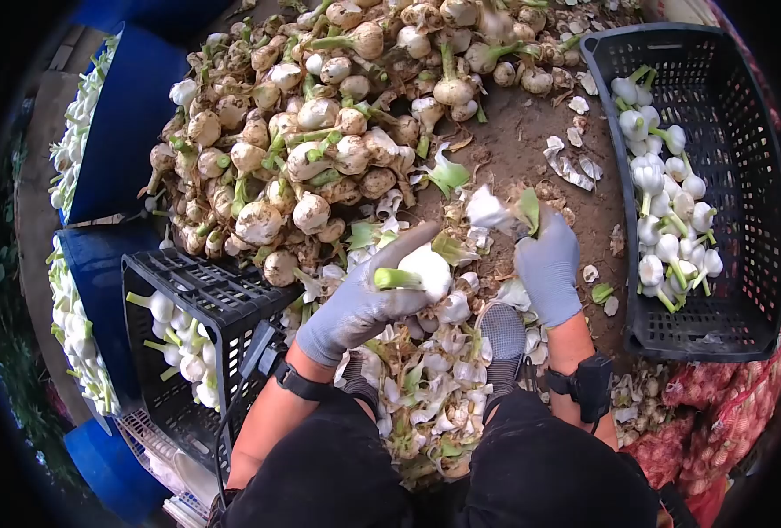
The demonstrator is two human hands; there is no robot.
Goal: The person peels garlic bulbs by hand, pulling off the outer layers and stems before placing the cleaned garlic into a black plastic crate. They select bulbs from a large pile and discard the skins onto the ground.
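Note:
My left hand (368, 299), in a grey glove, holds a clean white garlic bulb (432, 272) whose cut green stem points left. To its right, my gloved right hand (546, 264) is closed around peeled garlic skin and a green leaf piece (528, 211), with a white blurred piece beside it; a tool in this hand is too hidden to make out. Beyond both hands lies a big heap of soil-stained garlic bulbs (311, 158). Loose peelings (434, 378) cover the ground between my feet.
A black crate (716, 339) with white bulbs stands at the right, another (223, 299) at the left. Blue containers (126, 123) of garlic line the far left. Red net sacks (725, 422) lie at the lower right. Bare soil (513, 132) shows beyond my right hand.

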